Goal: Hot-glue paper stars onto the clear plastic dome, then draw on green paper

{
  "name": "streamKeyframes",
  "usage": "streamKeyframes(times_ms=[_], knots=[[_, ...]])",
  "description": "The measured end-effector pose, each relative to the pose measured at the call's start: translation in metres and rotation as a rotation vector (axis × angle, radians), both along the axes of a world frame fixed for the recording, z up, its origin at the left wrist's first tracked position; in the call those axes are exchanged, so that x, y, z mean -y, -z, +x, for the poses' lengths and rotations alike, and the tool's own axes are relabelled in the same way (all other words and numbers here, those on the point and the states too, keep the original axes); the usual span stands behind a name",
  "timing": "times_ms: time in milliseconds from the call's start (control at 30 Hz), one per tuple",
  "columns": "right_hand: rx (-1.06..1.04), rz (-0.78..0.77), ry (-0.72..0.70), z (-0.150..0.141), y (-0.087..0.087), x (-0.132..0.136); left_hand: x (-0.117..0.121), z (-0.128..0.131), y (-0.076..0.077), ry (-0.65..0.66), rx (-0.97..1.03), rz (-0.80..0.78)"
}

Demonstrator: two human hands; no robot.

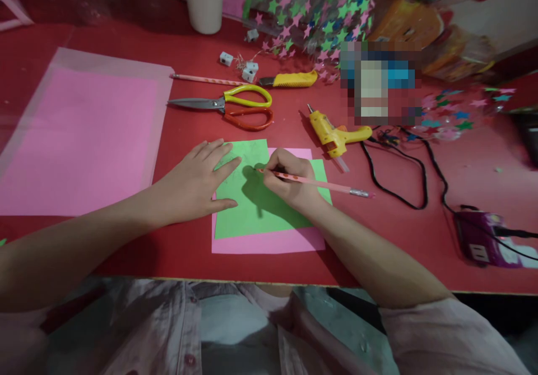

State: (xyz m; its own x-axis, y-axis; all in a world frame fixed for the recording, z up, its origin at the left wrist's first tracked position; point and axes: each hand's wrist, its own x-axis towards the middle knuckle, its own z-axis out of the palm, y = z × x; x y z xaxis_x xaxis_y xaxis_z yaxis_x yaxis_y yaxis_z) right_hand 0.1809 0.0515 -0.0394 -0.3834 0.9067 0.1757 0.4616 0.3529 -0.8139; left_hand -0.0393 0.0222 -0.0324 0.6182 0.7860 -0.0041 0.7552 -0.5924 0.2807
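My right hand [292,179] grips a pink pencil [328,184], its tip down at the green paper [252,215] and its eraser end pointing right. Flat on the left part of that sheet lies my left hand [205,176], fingers spread. Faint pencil lines show on the green paper near the left fingertips. Beneath the green paper, a pink sheet [269,244] sticks out along the front and top edges. The shadow of my right hand falls across the middle of the green paper.
Scissors [247,97], a second pencil [205,79] and a yellow cutter knife [294,79] lie beyond the papers. A yellow glue gun [336,134] and black cable [424,179] are to the right. Pink sheets [92,139] lie left. A white cup [204,5] stands behind.
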Motion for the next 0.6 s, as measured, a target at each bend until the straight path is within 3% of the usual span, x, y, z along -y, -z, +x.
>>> streamKeyframes(times_ms=[600], knots=[[0.001, 0.001, 0.006, 0.0027, 0.0009, -0.0006, 0.0001, 0.0001, 0.0002, 0.006, -0.023, 0.017]])
